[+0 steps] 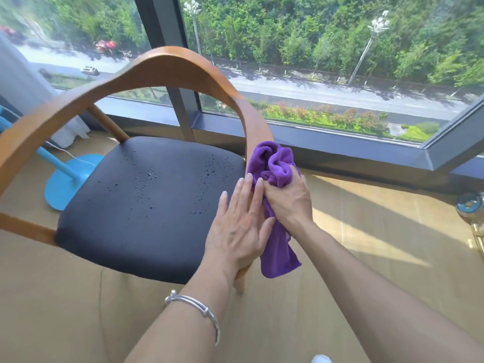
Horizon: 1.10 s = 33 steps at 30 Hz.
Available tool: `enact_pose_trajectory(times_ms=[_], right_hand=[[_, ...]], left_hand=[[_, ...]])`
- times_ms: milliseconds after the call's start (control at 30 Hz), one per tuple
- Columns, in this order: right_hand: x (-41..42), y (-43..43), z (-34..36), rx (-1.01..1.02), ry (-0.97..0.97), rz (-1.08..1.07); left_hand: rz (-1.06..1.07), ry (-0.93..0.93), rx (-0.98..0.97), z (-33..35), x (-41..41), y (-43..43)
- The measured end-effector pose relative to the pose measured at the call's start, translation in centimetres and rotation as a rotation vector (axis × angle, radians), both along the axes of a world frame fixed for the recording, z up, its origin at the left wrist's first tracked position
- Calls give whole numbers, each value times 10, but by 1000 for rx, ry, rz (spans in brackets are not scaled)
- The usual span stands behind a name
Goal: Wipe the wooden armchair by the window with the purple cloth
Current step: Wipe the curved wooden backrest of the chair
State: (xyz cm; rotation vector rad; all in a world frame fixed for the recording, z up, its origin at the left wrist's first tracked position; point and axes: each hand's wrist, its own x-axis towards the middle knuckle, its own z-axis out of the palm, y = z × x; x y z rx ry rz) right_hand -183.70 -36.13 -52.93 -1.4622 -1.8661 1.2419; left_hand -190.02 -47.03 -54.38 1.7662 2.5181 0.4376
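Note:
The wooden armchair point(167, 65) stands by the window, with a curved wooden back-and-arm rail and a black padded seat point(146, 205) flecked with small bits. My right hand point(289, 203) grips the bunched purple cloth point(277, 163) and presses it against the right end of the arm rail, where the rail drops to the front leg. The cloth's loose end hangs below my hand. My left hand point(241, 224) lies flat with fingers spread on the seat's right front edge, touching the cloth; a silver bangle is on that wrist.
A large window point(327, 61) with a dark frame and sill runs behind the chair. A blue floor stand with a round base point(65, 184) sits left of the chair. A shiny metal object point(471, 205) is at the right edge. Light wooden floor lies around.

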Motion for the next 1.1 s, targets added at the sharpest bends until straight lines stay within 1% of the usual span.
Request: enact_pose_trajectory(times_ms=[100, 167, 233, 300, 367, 433, 567, 767, 933, 1100], right_hand=[[-3, 8, 0, 11, -6, 44], [-7, 21, 0, 12, -19, 63], [-12, 36, -2, 7, -28, 90], [-17, 51, -4, -9, -23, 138], [-18, 62, -8, -25, -11, 168], [-21, 72, -10, -32, 26, 205], [-35, 91, -13, -46, 28, 273], [-57, 123, -9, -31, 0, 319], [-78, 148, -5, -59, 23, 355], [-89, 166, -6, -90, 26, 381]], left_hand=[[-2, -13, -49, 3, 1, -1], [10, -46, -116, 1, 1, 1], [67, -76, -190, 0, 8, 2], [176, -73, -217, 2, 20, 11], [303, -87, -200, 5, 30, 28], [376, -74, -159, 8, 30, 46], [424, -16, -178, 6, 24, 60], [562, -110, -83, 12, 12, 88], [550, -191, -39, 10, -10, 114], [554, -283, -91, 9, -19, 123]])
